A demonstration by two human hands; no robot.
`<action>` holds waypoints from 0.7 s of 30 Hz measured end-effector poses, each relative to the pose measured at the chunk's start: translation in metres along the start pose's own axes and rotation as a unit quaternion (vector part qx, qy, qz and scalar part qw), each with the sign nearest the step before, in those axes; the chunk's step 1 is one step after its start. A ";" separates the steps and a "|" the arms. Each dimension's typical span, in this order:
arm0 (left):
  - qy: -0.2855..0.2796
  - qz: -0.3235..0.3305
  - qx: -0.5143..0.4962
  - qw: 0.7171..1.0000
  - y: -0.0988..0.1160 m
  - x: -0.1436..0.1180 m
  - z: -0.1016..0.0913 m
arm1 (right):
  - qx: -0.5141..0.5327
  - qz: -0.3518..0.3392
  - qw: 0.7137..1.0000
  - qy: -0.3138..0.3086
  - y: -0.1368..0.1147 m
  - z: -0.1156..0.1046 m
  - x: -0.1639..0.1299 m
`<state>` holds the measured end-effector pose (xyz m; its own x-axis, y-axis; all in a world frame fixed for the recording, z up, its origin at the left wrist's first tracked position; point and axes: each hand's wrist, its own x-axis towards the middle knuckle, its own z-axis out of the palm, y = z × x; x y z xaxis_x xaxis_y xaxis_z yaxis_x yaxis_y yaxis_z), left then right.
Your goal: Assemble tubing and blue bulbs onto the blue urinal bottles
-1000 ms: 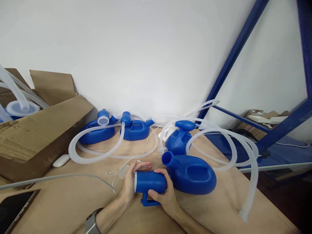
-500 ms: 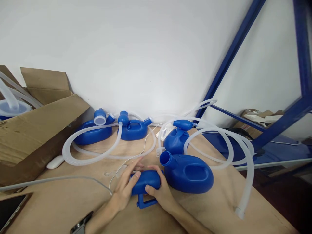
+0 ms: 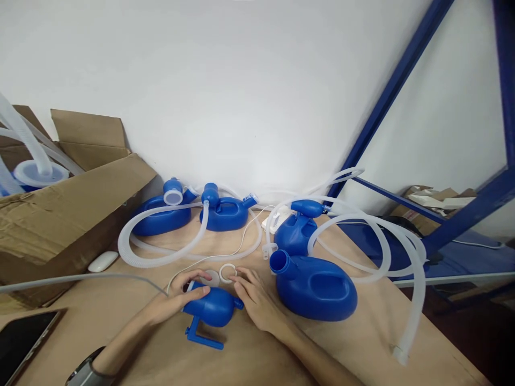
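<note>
My left hand (image 3: 179,295) is closed around a blue rounded plastic urinal head (image 3: 213,306), low over the table. An L-shaped blue arm (image 3: 203,339) hangs from its near side and a short spout points right. My right hand (image 3: 257,303) is just right of it, its fingertips at the edge of a thin white ring (image 3: 228,273) that looks pinched and tilted up. A translucent disc (image 3: 210,277) lies behind the blue head, partly covered by the left fingers. Right of my hands, a large blue urinal bottle (image 3: 317,289) rests with its mouth uncovered.
Behind stand more blue bottles (image 3: 225,214) with looped clear hoses (image 3: 161,261). A cardboard box (image 3: 72,214) is at left, near a white mouse (image 3: 103,261) and a dark tablet (image 3: 26,343). A hose end (image 3: 402,351) droops near the right edge by a blue frame (image 3: 394,80).
My right hand has left the blue head and moved to the white ring. The head, in my left hand, has shifted left and turned. The view has shifted slightly.
</note>
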<state>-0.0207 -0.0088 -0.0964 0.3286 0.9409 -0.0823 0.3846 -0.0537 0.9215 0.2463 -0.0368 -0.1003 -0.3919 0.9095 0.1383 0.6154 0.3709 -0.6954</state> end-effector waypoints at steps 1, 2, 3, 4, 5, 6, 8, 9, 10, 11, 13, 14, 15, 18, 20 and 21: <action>0.003 -0.008 0.006 1.000 0.000 0.000 -0.001 | -0.040 -0.002 0.999 0.007 -0.002 0.001 0.004; 0.005 -0.013 0.009 1.000 0.000 0.001 -0.001 | -0.076 -0.008 0.997 0.014 -0.003 0.001 0.006; 0.006 -0.013 0.010 1.000 0.000 0.001 0.000 | -0.108 -0.015 0.994 0.019 -0.003 0.002 0.008; 0.011 -0.008 0.012 1.000 0.000 0.001 0.000 | -0.134 -0.019 0.990 0.026 -0.002 0.002 0.009; 0.019 -0.001 0.017 1.000 0.000 0.002 0.001 | -0.153 -0.020 0.987 0.032 0.000 0.001 0.008; 0.030 0.006 0.025 0.999 -0.001 0.002 0.002 | -0.170 -0.020 0.985 0.036 0.003 0.001 0.007; 0.056 0.017 0.060 0.996 -0.004 0.003 0.004 | -0.197 -0.022 0.980 0.023 0.010 -0.001 -0.001; 0.069 0.025 0.085 0.994 -0.006 0.003 0.005 | -0.206 -0.025 0.978 0.009 0.013 -0.003 -0.006; 0.080 0.034 0.109 0.990 -0.009 0.003 0.006 | -0.210 -0.029 0.977 -0.009 0.016 -0.004 -0.012; 0.088 0.044 0.129 0.987 -0.012 0.004 0.008 | -0.211 -0.030 0.977 -0.027 0.019 -0.006 -0.020; 0.111 0.059 0.158 0.979 -0.016 0.004 0.012 | -0.204 -0.020 0.978 -0.048 0.021 -0.011 -0.035; 0.126 0.064 0.170 0.975 -0.017 0.004 0.014 | -0.195 -0.013 0.979 -0.050 0.020 -0.015 -0.043; 0.143 0.071 0.184 0.970 -0.016 0.004 0.018 | -0.181 -0.004 0.982 -0.044 0.018 -0.020 -0.051; 0.188 0.120 0.232 0.947 -0.009 0.002 0.032 | -0.097 0.029 0.995 0.000 0.003 -0.041 -0.072; 0.209 0.159 0.255 0.931 -0.001 -0.002 0.045 | -0.032 0.057 0.998 0.024 -0.009 -0.056 -0.082; 0.223 0.172 0.263 0.923 0.004 -0.004 0.052 | -0.002 0.070 0.997 0.033 -0.014 -0.062 -0.085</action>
<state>0.0243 -0.0300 -0.1118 0.1660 0.8754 0.4539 0.7281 -0.4192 0.5423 0.3135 -0.1073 -0.0585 -0.2561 0.9629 0.0855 0.6641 0.2395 -0.7083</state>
